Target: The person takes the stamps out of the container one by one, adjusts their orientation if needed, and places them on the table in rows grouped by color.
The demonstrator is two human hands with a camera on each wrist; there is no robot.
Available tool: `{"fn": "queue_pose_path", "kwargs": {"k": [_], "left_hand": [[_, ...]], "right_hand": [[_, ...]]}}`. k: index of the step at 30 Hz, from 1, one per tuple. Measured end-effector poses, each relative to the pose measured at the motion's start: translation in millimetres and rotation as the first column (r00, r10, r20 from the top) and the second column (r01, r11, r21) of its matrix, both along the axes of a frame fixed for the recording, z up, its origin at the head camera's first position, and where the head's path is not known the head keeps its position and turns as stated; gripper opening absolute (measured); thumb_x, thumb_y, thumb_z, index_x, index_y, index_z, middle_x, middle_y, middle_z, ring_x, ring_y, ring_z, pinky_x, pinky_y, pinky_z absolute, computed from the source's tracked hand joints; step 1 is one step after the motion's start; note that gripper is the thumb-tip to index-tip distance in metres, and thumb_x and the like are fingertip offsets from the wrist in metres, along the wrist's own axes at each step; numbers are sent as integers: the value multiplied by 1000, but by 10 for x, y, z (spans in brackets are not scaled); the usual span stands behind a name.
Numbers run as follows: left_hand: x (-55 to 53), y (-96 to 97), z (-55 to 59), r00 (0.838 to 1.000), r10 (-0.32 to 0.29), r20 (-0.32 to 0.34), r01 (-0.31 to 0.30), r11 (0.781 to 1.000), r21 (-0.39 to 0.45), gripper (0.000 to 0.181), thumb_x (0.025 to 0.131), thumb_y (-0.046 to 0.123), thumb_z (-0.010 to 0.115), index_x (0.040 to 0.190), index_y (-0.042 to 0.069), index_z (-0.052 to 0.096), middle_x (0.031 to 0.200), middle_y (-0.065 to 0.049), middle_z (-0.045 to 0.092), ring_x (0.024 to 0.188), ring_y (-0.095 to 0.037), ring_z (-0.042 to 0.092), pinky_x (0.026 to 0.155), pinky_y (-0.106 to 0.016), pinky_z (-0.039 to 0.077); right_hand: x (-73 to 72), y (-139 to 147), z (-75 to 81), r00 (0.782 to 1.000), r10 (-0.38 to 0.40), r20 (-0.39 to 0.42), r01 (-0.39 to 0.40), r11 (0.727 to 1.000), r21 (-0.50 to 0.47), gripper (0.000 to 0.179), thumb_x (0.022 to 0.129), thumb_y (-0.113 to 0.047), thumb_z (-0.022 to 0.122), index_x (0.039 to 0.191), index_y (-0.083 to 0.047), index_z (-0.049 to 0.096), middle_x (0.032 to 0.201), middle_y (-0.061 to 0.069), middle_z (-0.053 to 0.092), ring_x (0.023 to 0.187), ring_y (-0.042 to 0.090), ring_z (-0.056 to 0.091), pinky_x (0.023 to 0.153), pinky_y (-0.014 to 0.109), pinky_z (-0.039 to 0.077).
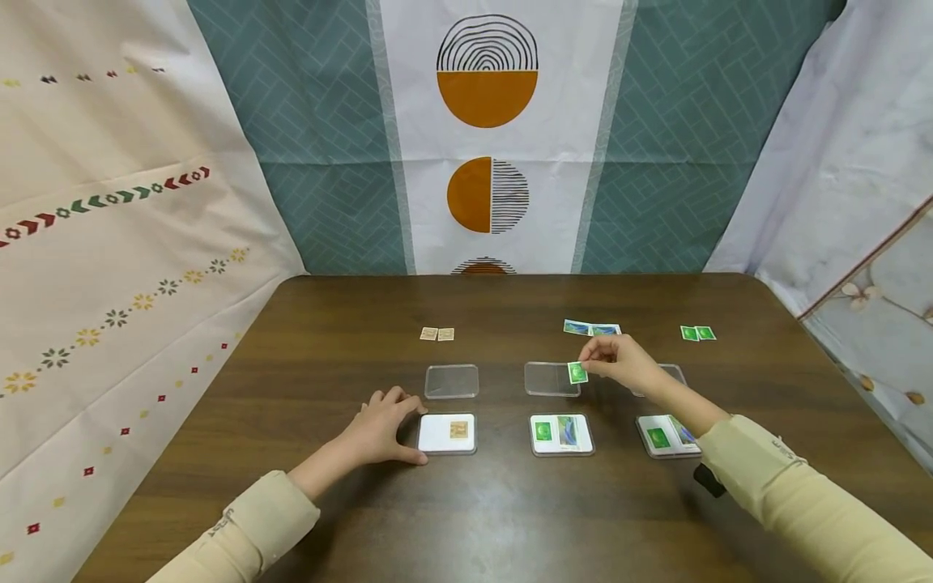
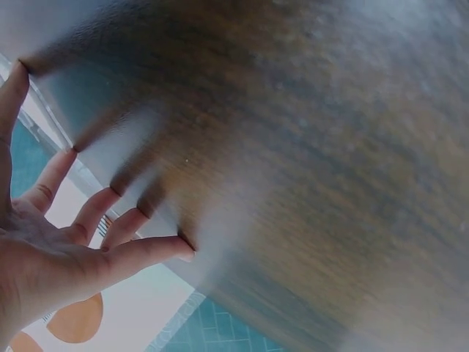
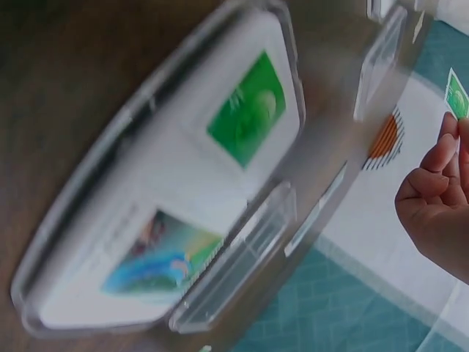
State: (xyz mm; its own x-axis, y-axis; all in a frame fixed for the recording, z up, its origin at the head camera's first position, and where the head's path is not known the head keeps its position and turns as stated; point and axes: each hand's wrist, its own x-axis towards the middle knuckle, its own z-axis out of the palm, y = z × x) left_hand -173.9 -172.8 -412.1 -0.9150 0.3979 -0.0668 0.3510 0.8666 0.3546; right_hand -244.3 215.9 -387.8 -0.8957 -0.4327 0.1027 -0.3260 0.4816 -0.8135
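I see right hand (image 1: 619, 362) pinching green stamp (image 1: 578, 372), overlapping right end of clear lid (image 1: 543, 379). Left case (image 1: 436, 441) lies leftward, nearer head camera, long axis sideways; left hand (image 1: 382, 427) is closer, fingers apart at its left edge. Left wrist view hazy: contact I cannot tell.

Bench (image 1: 496, 514): wood-grain, smooth, semi-gloss w/ glare. Cases (image 1: 437, 436) & covers (image 1: 452, 382): clear plastic, glossy; wht inserts matt. Held stamp (image 1: 577, 372): thin printed paper. Backdrop (image 1: 321, 105): creased matt cloth. Sleeves (image 1: 827, 506): matt cloth.
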Motion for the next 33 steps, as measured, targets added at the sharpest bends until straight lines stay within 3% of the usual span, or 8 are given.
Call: {"fn": "queue_pose_path", "kwargs": {"k": [7,23,33], "left_hand": [[-11,-17,-3,1000,-6,-2,6,1000,-13,60,62,43,85,109,15,60,111,-12,53,102,-39,48,85,-72,36],[-22,-12,-22,1000,-3,-2,3,1000,-29,62,61,45,85,110,16,60,111,-12,53,103,-40,49,85,-73,36],[-9,-2,-7,1000,-1,0,1,1000,-20,62,61,44,85,111,16,60,113,-11,53,104,-40,49,84,-71,38]], "right_hand": [[-60,141,68,999,-16,-33,17,999,31,7,85,1,64,89,7,63,77,9,62,65,2,50,58,20,43],[-240,606,119,998,-57,-27,59,997,49,11,86,3,62,91,12,58,68,-5,57,59,0,47,54,19,42],[-348,846,185,985,-153,-81,166,969,185,10,88,-2,62,91,7,60,72,8,60,61,2,50,57,24,46]]}}
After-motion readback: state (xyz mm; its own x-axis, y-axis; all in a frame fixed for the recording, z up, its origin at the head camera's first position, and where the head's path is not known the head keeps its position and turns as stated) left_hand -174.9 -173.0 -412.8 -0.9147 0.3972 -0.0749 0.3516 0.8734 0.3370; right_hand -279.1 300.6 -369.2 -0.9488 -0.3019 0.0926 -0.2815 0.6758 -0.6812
